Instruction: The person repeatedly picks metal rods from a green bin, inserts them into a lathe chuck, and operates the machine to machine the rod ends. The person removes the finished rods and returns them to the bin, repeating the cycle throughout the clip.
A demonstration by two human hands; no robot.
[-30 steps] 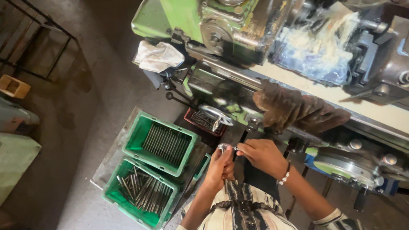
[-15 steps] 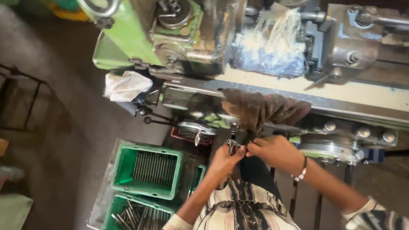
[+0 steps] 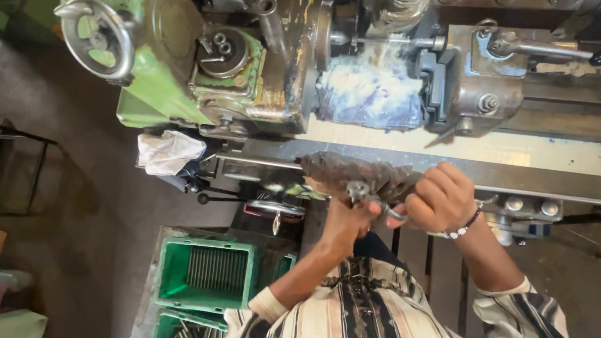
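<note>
Both my hands meet in front of a green lathe [image 3: 172, 73]. My left hand [image 3: 343, 219] grips a small metal part [image 3: 359, 192] with a thin steel rod sticking out toward the right. My right hand [image 3: 441, 198] is closed around the other end of that rod, a beaded bracelet on its wrist. A dirty brown rag [image 3: 350, 171] hangs over the lathe's rail just behind my fingers. My striped shirt fills the lower middle of the view.
A green crate [image 3: 172, 273] of steel rods sits at lower left, a second green crate [image 3: 174, 327] below it. A white cloth [image 3: 166, 153] lies by the headstock. A blue-white plastic wrap [image 3: 371, 92] covers the chuck area. The tool post [image 3: 475, 83] is at right.
My hands have risen from above the crates to the lathe's rail by the brown rag. The view has tilted up toward the lathe.
</note>
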